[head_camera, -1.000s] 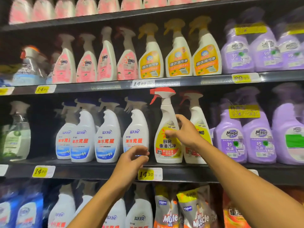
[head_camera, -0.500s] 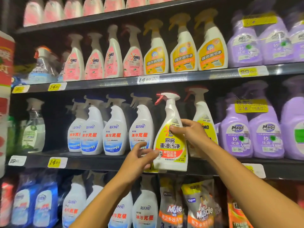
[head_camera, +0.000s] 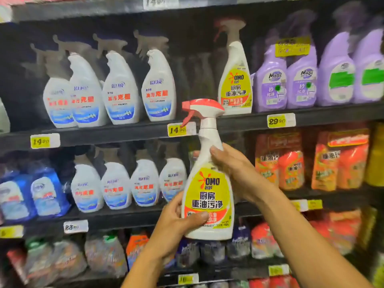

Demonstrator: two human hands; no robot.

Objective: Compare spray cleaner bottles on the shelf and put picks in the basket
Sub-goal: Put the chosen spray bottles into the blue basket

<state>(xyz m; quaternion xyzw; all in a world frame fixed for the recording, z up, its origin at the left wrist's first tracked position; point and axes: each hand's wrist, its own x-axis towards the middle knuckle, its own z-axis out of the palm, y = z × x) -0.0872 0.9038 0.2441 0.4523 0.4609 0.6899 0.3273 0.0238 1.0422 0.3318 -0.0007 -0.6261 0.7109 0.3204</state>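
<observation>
An OMO bottle (head_camera: 207,196), white with a yellow and red label and a red trigger head, is held upright in the air in front of the shelf (head_camera: 311,117), clear of every board. Its label faces the camera.

The left hand (head_camera: 176,223) has its grip clamped on the bottle's lower part: the thumb lies across the red band of the label and the fingers wrap behind. The right hand (head_camera: 232,169) has its grip clamped higher up, at the shoulder just below the neck, thumb tip on the front and fingers round the far side. Both forearms reach up from the bottom edge.

Behind the trigger head, on the middle shelf, stands a second OMO bottle (head_camera: 235,80) of the same kind, upright, with a dark gap to its left. Left of that gap is a row of white bottles (head_camera: 120,90) with blue and red labels. To the right of the second OMO bottle stand purple bottles (head_camera: 301,80), one with a yellow tag hung at its neck.

Yellow price tags (head_camera: 278,121) sit on the shelf edges; one reads 14.90 beside the held bottle's trigger, another 29.90 under the purple bottles.

One shelf down are more white bottles (head_camera: 116,183), blue pouches (head_camera: 45,194) at left and orange pouches (head_camera: 291,163) at right. The lowest shelf holds blurred packs.
</observation>
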